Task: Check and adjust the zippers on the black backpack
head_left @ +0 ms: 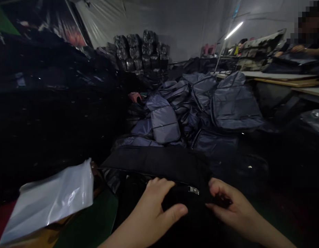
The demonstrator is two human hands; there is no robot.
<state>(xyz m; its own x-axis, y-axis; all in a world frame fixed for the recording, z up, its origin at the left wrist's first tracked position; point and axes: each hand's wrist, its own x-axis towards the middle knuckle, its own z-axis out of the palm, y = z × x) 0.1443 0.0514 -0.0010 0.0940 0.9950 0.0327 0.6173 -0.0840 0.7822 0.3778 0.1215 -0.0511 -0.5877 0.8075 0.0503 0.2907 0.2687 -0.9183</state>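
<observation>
Left hand half-open, resting on black zippered bag lying flat, just beside metal zipper pull. Right hand half-closed at bag edge, grip unclear. White poly mailer at left. Navy backpacks heaped beyond.

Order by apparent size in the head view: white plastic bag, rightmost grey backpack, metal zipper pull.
1. White plastic bag, though nearness to the camera may exaggerate it.
2. Grey backpack.
3. Metal zipper pull.
</observation>
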